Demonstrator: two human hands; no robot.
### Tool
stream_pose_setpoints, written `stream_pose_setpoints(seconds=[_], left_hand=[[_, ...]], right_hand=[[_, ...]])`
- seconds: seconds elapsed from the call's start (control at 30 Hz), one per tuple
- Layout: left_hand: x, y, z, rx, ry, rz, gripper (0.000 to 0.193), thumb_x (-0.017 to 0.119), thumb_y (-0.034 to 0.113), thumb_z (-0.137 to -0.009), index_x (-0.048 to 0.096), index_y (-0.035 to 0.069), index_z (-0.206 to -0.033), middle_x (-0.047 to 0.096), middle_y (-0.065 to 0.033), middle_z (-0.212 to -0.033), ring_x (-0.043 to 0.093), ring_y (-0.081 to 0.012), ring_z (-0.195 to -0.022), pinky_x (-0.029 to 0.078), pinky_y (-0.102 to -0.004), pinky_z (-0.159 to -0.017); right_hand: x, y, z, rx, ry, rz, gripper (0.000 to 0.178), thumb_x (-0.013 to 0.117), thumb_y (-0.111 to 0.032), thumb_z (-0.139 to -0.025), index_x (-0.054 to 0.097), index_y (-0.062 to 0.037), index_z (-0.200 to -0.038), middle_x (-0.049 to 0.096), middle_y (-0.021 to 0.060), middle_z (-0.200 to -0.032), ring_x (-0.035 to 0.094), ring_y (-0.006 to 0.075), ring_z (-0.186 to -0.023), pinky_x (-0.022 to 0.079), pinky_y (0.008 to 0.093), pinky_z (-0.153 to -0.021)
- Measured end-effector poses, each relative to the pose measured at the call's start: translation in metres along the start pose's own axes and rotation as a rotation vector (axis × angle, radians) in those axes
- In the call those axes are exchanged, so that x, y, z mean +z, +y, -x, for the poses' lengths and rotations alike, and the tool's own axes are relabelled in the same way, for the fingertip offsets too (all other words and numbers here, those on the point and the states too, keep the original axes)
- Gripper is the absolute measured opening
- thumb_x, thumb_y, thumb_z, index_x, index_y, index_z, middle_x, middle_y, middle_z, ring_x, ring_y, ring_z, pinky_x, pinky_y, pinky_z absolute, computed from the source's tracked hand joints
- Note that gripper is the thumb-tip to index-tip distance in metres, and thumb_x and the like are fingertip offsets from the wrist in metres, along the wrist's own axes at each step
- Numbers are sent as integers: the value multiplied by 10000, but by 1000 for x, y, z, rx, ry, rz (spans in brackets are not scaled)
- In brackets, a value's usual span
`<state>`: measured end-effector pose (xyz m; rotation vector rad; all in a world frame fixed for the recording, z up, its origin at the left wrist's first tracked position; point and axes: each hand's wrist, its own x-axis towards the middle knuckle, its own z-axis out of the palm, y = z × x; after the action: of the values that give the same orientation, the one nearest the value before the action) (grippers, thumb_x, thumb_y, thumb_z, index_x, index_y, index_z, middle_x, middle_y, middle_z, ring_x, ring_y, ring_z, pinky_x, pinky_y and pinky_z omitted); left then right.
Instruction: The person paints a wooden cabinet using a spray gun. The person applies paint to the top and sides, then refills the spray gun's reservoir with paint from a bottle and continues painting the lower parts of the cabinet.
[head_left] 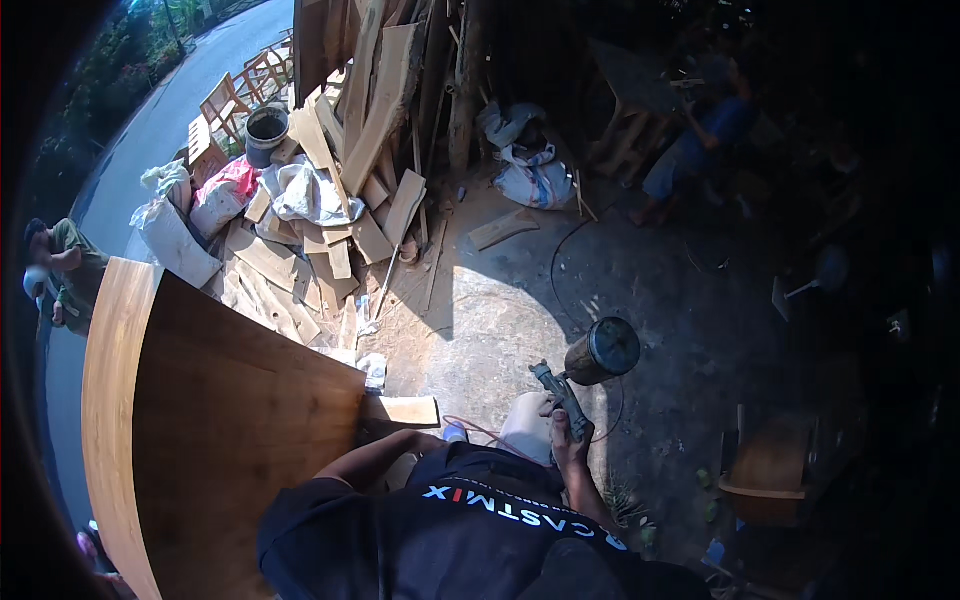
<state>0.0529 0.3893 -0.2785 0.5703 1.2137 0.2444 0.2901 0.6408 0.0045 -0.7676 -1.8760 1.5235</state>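
Note:
My right hand (572, 438) is wrapped round the handle of a grey metal spray gun (563, 398), held out in front of my body. A dark, round cup (603, 350) with a lid sits at the gun's far end. My left forearm (375, 455) reaches across towards my middle; the left hand (428, 441) is small in the view and its fingers cannot be made out. Close by on the left stands a large brown wooden piece (240, 390) with a paler, curved edge (115, 370).
Scrap boards (280, 260) and filled sacks (178, 240) are heaped ahead on the left, beside a black bucket (267, 130). A reddish hose (478, 428) lies near my feet. A person in blue (700, 140) is at the far right; another person (70, 270) is at the left edge.

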Motion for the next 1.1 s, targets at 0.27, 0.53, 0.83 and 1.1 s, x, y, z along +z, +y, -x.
stream_pose_setpoints(seconds=[0.27,0.53,0.83,1.1], left_hand=[[-125,134,47,350,438,185,224,708,186,-1023,763,-9,-1119,784,-66,-1110,705,-165,-1055,541,-321,-974],[-186,202,-25,358,973,362,522,544,429,-1087,623,13,-1393,704,-189,-1321,675,-297,-1218,511,-399,-1067],[-181,262,-55,233,808,722,873,545,740,-963,371,229,-1648,428,-169,-1645,465,-382,-1462,501,-532,-1082],[-347,331,-44,477,1197,497,563,714,538,-955,709,106,-1316,736,-164,-1284,681,-318,-1220,513,-408,-1052]], right_hand=[[-2,47,-177,-39,-52,82,191,697,-172,-1029,718,0,-1110,753,98,-885,736,163,-839,566,334,-752],[0,85,-394,50,-512,98,332,719,-292,-1034,690,-5,-1198,704,65,-863,657,104,-761,528,285,-688],[51,45,-541,252,-699,-163,331,693,-339,-1048,759,-15,-1025,629,2,-708,563,94,-548,456,274,-503],[118,51,-636,270,-892,-147,414,652,-384,-1064,640,-15,-1250,726,72,-931,507,65,-537,389,239,-478]])
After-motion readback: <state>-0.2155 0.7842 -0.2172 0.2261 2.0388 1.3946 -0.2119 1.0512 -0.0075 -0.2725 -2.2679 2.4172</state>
